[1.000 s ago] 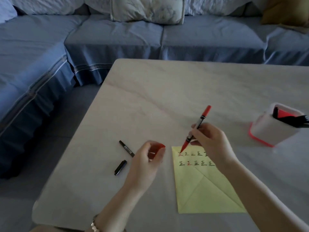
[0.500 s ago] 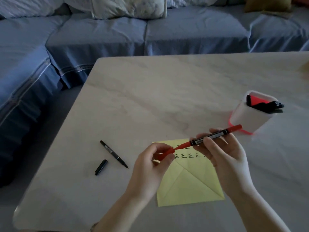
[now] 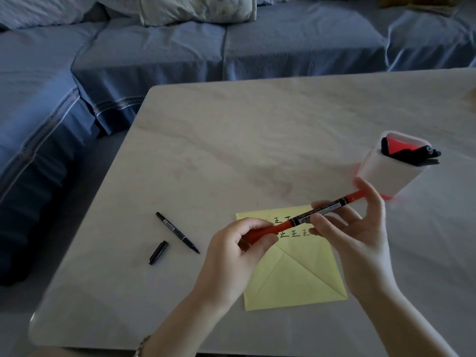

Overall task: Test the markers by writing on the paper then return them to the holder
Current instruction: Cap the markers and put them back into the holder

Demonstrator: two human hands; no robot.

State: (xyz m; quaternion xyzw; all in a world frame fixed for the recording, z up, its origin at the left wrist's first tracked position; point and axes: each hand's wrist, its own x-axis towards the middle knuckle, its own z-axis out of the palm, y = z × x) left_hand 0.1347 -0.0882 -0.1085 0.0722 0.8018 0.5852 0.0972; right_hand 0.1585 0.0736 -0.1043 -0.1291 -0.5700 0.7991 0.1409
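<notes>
Blue sofa (image 3: 180, 47) seats with a pale cushion (image 3: 198, 6) run behind a pale, marble-patterned table (image 3: 257, 130). Both hands hold a red marker (image 3: 319, 210) in the air above a yellow paper (image 3: 296, 279) that lies flat near the table's front edge. The marker is almost level, its right end tilted up toward the holder (image 3: 381, 176). The left hand (image 3: 231, 253) has its fingers and thumb curled round the marker's lower red end, which hides it, so it cannot be told whether the cap is fully seated. The right hand (image 3: 360, 238) pinches the black-labelled middle of the barrel between thumb and fingertips, with the index finger raised behind the upper red end. Two rows of small written characters show on the far part of the paper, partly covered by the hands. The white holder with a red base stands at the right, with dark markers (image 3: 417, 155) leaning out of it. Left of the paper lie an uncapped black marker (image 3: 177, 232) and, just beside it, its black cap (image 3: 159, 252).
</notes>
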